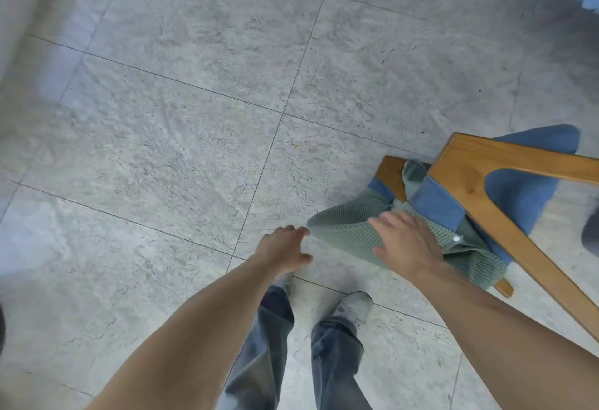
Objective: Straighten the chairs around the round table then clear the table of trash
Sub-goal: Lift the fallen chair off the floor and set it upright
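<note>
At 4 o'clock stood a wooden chair (505,183) w/ blue cushions, green knit cardigan (350,231) draped over its back. Right hand (408,241) lay spread flat on the cardigan; left hand (285,247) hung relaxed, empty, just beside it. Round tabletop not in view, so chair-straightening prob. underway; trash clearing not started.

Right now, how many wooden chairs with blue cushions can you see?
1: the wooden chair with blue cushions at right, a green knitted garment draped on it under the right hand. Others may be out of frame.
</note>
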`<state>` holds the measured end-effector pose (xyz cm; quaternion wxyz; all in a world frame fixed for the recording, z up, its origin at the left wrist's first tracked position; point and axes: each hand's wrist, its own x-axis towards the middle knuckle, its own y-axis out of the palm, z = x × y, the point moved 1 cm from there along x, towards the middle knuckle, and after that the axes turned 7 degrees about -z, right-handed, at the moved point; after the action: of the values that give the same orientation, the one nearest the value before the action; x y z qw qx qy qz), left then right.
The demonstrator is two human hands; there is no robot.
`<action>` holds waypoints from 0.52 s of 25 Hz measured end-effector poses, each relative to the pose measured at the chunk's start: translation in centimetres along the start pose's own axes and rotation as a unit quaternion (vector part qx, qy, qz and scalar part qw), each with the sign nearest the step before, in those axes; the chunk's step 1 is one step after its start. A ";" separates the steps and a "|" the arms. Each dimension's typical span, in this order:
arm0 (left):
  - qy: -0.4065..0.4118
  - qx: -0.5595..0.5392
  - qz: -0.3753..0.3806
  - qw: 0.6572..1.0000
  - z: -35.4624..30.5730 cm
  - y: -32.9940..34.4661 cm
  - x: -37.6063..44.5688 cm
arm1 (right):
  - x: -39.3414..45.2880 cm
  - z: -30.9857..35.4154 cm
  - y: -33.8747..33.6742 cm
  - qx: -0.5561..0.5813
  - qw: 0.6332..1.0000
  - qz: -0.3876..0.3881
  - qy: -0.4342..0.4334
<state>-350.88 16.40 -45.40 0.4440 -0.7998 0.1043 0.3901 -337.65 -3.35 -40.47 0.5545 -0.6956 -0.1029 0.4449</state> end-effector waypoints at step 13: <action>0.059 -0.044 -0.001 0.997 -0.4 7.8 11.8 | 8.1 4.5 8.1 -0.085 0.996 0.041 0.004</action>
<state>-346.68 13.64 -58.59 0.4019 -0.8404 0.1127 0.3458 -339.06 1.96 -51.54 0.4749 -0.7458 -0.1098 0.4541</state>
